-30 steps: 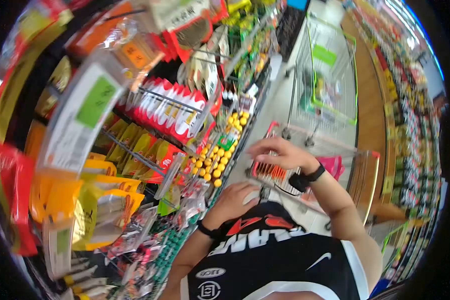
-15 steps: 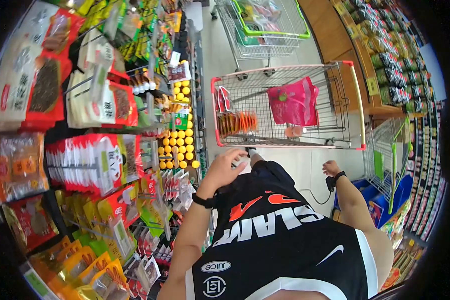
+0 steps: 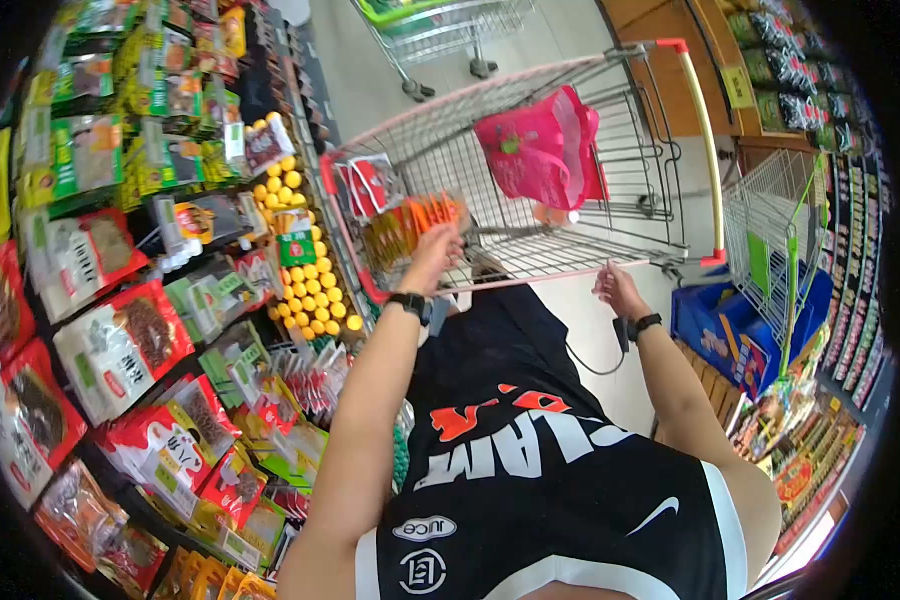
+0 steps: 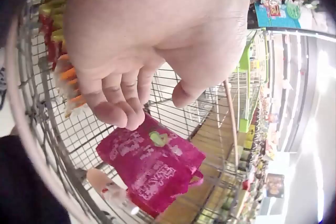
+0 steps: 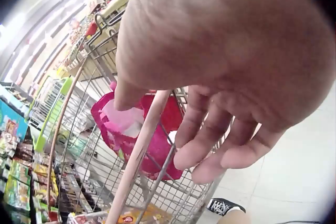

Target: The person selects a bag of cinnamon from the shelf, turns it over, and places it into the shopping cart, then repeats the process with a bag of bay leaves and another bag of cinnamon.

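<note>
Left hand (image 3: pixel 435 258) above the orange packets (image 3: pixel 388 236) in the shopping cart (image 3: pixel 708 150): fingers loosely bent, thumb apart, gripping nothing. Right hand (image 3: pixel 622 290) beside the side rail, fingers relaxed; contact cannot be told. Cart also contains a pink bag (image 3: pixel 535 150) and red-and-white packets (image 3: pixel 370 187). Half a second earlier, the left hand was outside the cart.

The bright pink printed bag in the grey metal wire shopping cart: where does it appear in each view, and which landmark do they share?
Head: the bright pink printed bag lies in the upper half, right of centre.
Left wrist: the bag sits in the lower middle, below the left hand.
Right wrist: the bag is left of centre, partly behind the pale rail.
Shared landmark: the grey metal wire shopping cart around it.
</note>
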`<action>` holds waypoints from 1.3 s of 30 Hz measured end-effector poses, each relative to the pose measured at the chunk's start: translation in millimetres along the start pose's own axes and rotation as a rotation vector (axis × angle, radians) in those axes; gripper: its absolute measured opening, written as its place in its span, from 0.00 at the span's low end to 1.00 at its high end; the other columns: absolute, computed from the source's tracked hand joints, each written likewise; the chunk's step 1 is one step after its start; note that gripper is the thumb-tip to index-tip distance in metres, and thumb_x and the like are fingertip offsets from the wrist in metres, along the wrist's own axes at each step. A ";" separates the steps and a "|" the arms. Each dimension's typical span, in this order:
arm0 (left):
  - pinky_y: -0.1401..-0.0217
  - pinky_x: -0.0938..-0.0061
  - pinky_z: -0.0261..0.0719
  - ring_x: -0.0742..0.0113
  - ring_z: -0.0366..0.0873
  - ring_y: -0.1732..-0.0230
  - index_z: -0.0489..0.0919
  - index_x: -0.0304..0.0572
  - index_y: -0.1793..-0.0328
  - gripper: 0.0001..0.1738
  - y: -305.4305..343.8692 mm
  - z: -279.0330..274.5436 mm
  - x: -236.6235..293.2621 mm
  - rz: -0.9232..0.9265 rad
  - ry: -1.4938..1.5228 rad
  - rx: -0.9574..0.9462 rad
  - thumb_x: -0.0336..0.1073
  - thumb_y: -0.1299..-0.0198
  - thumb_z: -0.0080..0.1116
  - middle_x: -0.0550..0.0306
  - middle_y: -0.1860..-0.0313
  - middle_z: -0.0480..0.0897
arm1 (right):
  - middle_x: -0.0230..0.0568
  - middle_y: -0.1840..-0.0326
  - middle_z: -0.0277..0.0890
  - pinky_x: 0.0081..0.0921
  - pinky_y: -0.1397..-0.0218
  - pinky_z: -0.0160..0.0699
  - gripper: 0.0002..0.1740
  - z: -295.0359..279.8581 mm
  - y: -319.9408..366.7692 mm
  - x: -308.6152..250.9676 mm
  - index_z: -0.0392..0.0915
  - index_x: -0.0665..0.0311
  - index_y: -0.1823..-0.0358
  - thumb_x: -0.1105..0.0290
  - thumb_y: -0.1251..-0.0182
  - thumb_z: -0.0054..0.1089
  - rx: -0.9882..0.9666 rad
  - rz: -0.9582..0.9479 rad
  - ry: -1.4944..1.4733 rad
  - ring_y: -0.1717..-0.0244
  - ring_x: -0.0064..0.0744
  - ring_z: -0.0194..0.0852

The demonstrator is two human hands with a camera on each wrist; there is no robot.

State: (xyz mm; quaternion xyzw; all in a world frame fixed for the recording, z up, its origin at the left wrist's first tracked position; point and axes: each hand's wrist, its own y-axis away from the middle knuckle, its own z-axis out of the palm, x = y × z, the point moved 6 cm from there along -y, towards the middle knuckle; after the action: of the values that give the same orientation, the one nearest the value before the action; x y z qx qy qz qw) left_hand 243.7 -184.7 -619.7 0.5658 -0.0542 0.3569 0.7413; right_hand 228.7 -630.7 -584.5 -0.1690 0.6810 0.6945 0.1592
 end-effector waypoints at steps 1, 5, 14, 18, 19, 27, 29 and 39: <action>0.64 0.76 0.78 0.73 0.80 0.62 0.80 0.47 0.42 0.16 -11.9 -1.2 -1.2 -0.010 -0.072 0.031 0.45 0.29 0.58 0.63 0.58 0.82 | 0.33 0.67 0.82 0.24 0.62 0.73 0.23 -7.7 -5.3 3.2 0.78 0.57 0.59 0.43 0.22 0.54 -0.001 0.007 -0.037 0.63 0.28 0.82; 0.69 0.73 0.78 0.72 0.80 0.64 0.79 0.41 0.38 0.22 -62.2 -8.8 -16.6 -0.091 -0.453 0.107 0.46 0.31 0.59 0.61 0.62 0.83 | 0.39 0.66 0.84 0.24 0.60 0.76 0.16 -32.3 -42.2 7.6 0.78 0.60 0.60 0.55 0.24 0.54 0.061 0.031 -0.057 0.61 0.32 0.85; 0.38 0.54 0.80 0.40 0.84 0.41 0.84 0.39 0.41 0.27 -115.1 -12.6 -5.3 -0.045 -1.174 0.167 0.51 0.39 0.64 0.36 0.46 0.87 | 0.42 0.62 0.86 0.29 0.52 0.78 0.18 -24.6 -41.3 -4.9 0.85 0.69 0.64 0.62 0.27 0.52 0.003 -0.074 -0.003 0.59 0.32 0.82; 0.42 0.52 0.83 0.40 0.86 0.46 0.89 0.44 0.49 0.21 -127.4 -20.2 2.0 -0.050 -1.301 0.320 0.51 0.40 0.65 0.40 0.52 0.89 | 0.46 0.66 0.86 0.32 0.50 0.78 0.23 -29.8 -50.8 1.5 0.84 0.73 0.67 0.60 0.28 0.46 -0.009 -0.179 0.150 0.61 0.37 0.81; 0.44 0.52 0.83 0.41 0.87 0.48 0.90 0.44 0.51 0.20 -128.9 -20.1 3.7 -0.068 -1.323 0.341 0.50 0.39 0.65 0.40 0.54 0.89 | 0.47 0.67 0.85 0.32 0.50 0.78 0.24 -27.7 -47.2 -5.5 0.84 0.73 0.67 0.60 0.27 0.45 -0.008 -0.189 0.199 0.61 0.37 0.81; 0.52 0.53 0.84 0.43 0.87 0.59 0.91 0.43 0.61 0.14 -144.9 -21.7 14.0 0.031 -1.370 0.359 0.45 0.37 0.63 0.45 0.62 0.90 | 0.47 0.69 0.85 0.33 0.51 0.78 0.26 -15.2 -47.0 -27.3 0.84 0.73 0.71 0.59 0.29 0.43 0.058 -0.286 0.237 0.62 0.37 0.80; 0.51 0.53 0.84 0.44 0.87 0.57 0.90 0.45 0.61 0.13 -144.6 -23.3 18.1 0.031 -1.374 0.361 0.45 0.38 0.64 0.46 0.61 0.89 | 0.47 0.69 0.85 0.33 0.51 0.77 0.27 -13.8 -48.5 -27.2 0.84 0.73 0.71 0.58 0.29 0.43 0.045 -0.283 0.250 0.62 0.37 0.79; 0.55 0.53 0.82 0.42 0.86 0.57 0.84 0.42 0.61 0.13 -91.8 4.4 51.2 0.324 -1.157 0.281 0.45 0.36 0.62 0.44 0.63 0.88 | 0.47 0.68 0.87 0.29 0.58 0.78 0.28 -12.5 -65.3 -32.2 0.84 0.71 0.68 0.55 0.26 0.41 0.133 -0.293 0.118 0.65 0.35 0.82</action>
State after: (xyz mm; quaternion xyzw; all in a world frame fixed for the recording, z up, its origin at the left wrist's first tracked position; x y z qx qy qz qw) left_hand 337.2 -174.2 -666.7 0.7446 -0.4854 0.1040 0.4462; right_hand 287.1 -641.5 -628.4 -0.2959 0.7017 0.6062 0.2294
